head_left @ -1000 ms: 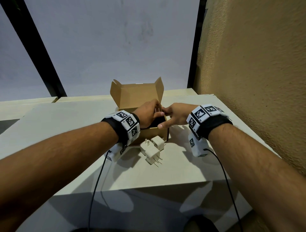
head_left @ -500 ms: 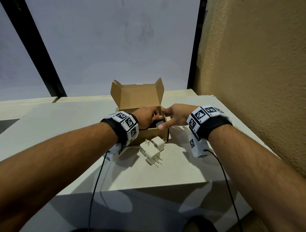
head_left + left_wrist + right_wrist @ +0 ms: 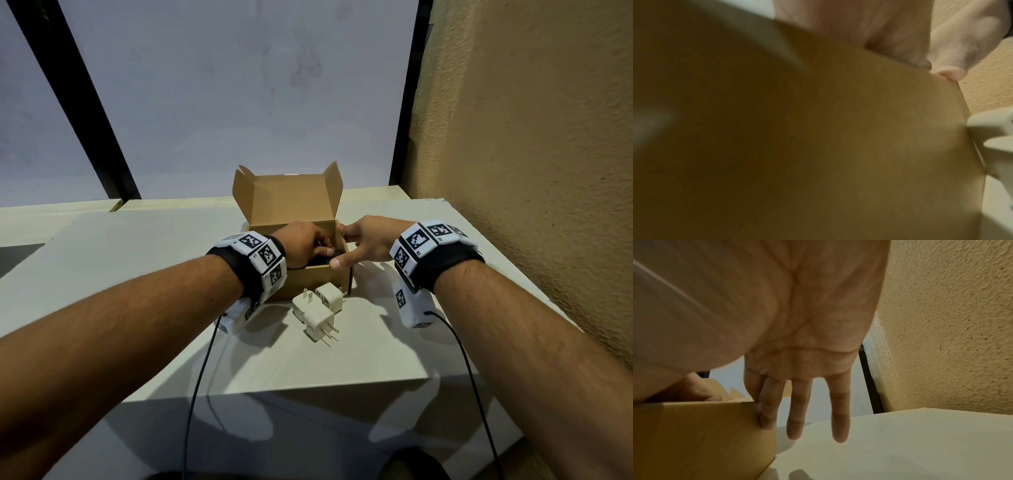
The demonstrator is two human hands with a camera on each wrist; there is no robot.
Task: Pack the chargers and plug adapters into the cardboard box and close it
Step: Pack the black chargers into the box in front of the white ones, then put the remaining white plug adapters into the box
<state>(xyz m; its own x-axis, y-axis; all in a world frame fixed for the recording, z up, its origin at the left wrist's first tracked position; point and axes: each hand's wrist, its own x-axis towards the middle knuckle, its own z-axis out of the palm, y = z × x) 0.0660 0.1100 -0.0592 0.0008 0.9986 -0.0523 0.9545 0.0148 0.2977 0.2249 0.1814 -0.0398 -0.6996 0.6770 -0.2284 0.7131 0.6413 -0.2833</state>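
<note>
A small cardboard box (image 3: pixel 310 282) stands open on the table, its lid (image 3: pixel 287 200) upright at the back. My left hand (image 3: pixel 303 245) reaches in from the near left, fingers curled down over a dark charger (image 3: pixel 320 262) inside; the grip itself is mostly hidden. My right hand (image 3: pixel 363 240) rests on the box's right wall, thumb at the near corner, fingers straight; in the right wrist view the index finger (image 3: pixel 766 410) touches the box corner (image 3: pixel 748 415). Three white plug adapters (image 3: pixel 318 310) lie clustered just in front of the box. The left wrist view is filled by the box wall (image 3: pixel 838 129).
The pale table (image 3: pixel 359 359) ends in a front edge close below the adapters. A rough tan wall (image 3: pixel 531 154) runs along the right side. Cables (image 3: pixel 198 383) trail from both wrists toward me.
My left hand has sunk lower into the box, fingers curling further over the dark charger. The right hand stays on the right wall. The adapters have not moved.
</note>
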